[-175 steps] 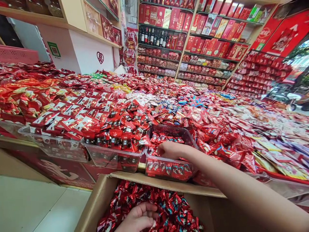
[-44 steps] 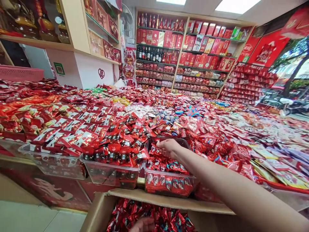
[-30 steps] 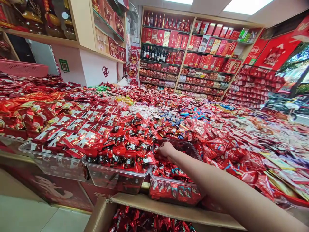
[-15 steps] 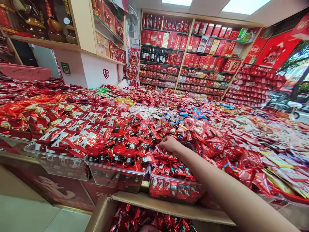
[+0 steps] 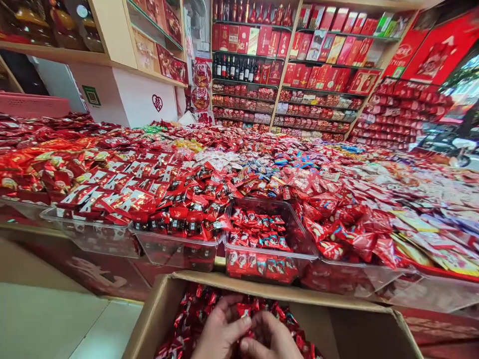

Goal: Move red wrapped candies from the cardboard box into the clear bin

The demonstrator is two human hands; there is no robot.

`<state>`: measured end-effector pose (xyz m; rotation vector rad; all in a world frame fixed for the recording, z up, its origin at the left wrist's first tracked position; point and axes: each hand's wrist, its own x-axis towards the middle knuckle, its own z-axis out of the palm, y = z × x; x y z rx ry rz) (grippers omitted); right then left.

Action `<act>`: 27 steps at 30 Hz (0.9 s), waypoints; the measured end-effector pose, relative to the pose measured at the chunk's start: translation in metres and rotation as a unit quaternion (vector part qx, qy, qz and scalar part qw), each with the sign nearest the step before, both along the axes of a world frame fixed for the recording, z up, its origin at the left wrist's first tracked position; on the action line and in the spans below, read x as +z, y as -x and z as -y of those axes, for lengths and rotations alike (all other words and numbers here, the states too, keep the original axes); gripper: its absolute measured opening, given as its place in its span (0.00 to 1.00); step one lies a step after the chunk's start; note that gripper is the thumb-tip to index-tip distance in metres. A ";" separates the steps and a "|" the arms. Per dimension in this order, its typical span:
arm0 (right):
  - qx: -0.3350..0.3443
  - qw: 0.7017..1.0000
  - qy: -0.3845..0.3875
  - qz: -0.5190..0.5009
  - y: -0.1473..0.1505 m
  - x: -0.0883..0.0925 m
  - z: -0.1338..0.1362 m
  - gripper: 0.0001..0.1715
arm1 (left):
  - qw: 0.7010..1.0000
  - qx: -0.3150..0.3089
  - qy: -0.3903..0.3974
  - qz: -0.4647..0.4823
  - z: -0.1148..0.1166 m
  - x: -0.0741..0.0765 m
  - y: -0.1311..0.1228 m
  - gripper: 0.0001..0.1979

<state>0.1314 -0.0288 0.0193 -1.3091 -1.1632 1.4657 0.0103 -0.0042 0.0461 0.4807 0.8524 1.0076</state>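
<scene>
Both my hands are down in an open cardboard box (image 5: 258, 290) full of small red foil-wrapped candies (image 5: 190, 319). My left hand (image 5: 219, 331) and my right hand (image 5: 271, 339) meet over the pile, fingers curled and pinching the same cluster of wrapped candies (image 5: 245, 311). Just beyond the box stands a clear plastic tray (image 5: 299, 257), part-filled with rows of the same red candies (image 5: 258, 232). Its right half is bare.
A wide display counter carries several clear trays heaped with red-wrapped sweets (image 5: 179, 199). Shelves of red gift boxes and bottles (image 5: 288, 65) line the back wall. A white tiled floor (image 5: 52, 324) lies at the lower left. A pink basket (image 5: 30, 104) sits far left.
My right hand has left the clear tray and dropped back into the cardboard box beside my left hand. The view has tilted downward.
</scene>
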 end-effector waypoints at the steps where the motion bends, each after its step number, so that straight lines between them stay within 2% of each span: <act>1: -0.005 1.000 -0.006 -0.011 0.001 0.003 0.001 0.12 | 1.000 -0.001 0.009 0.002 0.002 0.005 -0.002 0.17; 4: -0.009 0.997 0.026 -0.077 -0.001 0.022 0.001 0.13 | 0.999 -0.015 0.021 0.023 0.005 0.016 -0.003 0.10; 6: -0.012 0.991 0.057 -0.122 -0.003 0.031 0.002 0.15 | 0.999 -0.009 0.040 0.036 0.005 0.018 -0.002 0.06; 10: -0.027 0.979 0.079 -0.186 -0.005 0.034 0.006 0.14 | 0.996 0.004 0.065 0.058 0.004 0.014 0.001 0.04; 13: -0.050 0.968 0.088 -0.230 -0.006 0.034 0.007 0.13 | 0.996 0.018 0.079 0.038 0.004 0.014 0.003 0.04; 18: -0.109 0.974 0.055 -0.189 -0.011 0.025 0.003 0.11 | 0.998 -0.024 0.028 -0.046 0.009 0.016 0.005 0.07; 21: -0.086 0.985 0.044 -0.142 -0.011 0.022 0.006 0.13 | 0.998 -0.049 -0.002 -0.046 0.012 0.016 0.008 0.06; 23: -0.061 0.995 0.014 -0.083 -0.012 0.033 0.011 0.13 | 0.996 -0.085 -0.016 -0.027 0.010 0.015 0.013 0.04; 24: -0.050 0.998 -0.016 -0.038 -0.015 0.044 0.012 0.12 | 0.994 -0.103 -0.021 -0.031 0.009 0.013 0.015 0.04; 27: -0.009 0.980 -0.154 0.124 -0.028 0.099 0.007 0.10 | 0.977 -0.143 -0.056 -0.148 0.004 0.005 0.022 0.05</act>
